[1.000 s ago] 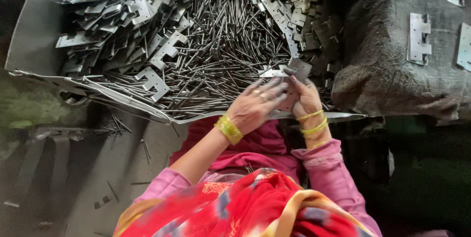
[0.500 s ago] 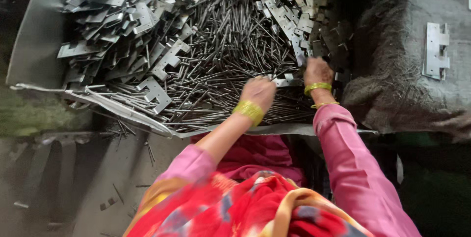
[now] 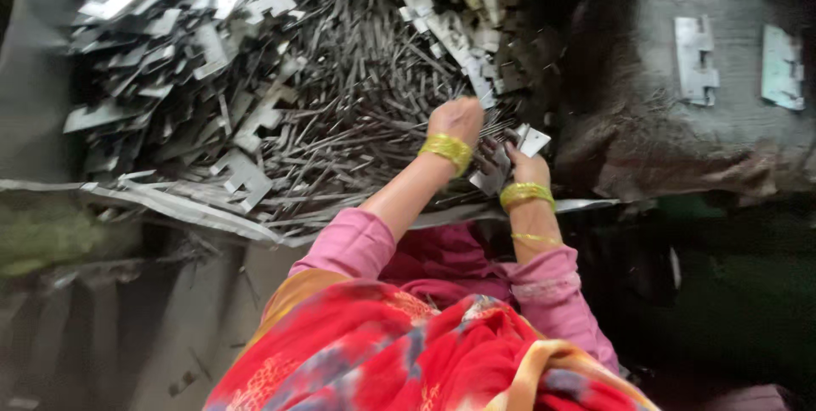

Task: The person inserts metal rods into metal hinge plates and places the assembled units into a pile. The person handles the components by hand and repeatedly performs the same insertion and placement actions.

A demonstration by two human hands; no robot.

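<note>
Since half a second ago, the right hand (image 3: 525,164) is drawn back from the far side of the heap toward the body, and a small flat metal plate (image 3: 533,140) is now seen at its fingertips; the left hand (image 3: 457,119) is shifted rightward, so that the two hands are brought close together, as they were a second ago. From this it is judged that a fresh piece has been picked out and is being brought to the left hand for the next joining.

The plate is pinched between the curled fingers of the right hand, just beside a second darker plate (image 3: 490,175) that is held or touched below it; which cannot be told. The left hand is seen from the back, knuckles up, fingers folded down into the pile of thin metal rods (image 3: 357,113); whether anything is gripped there cannot be told.

Stamped plates (image 3: 153,45) are heaped to the left, and more plates (image 3: 697,58) are laid on the grey cloth (image 3: 646,139) to the right.
</note>
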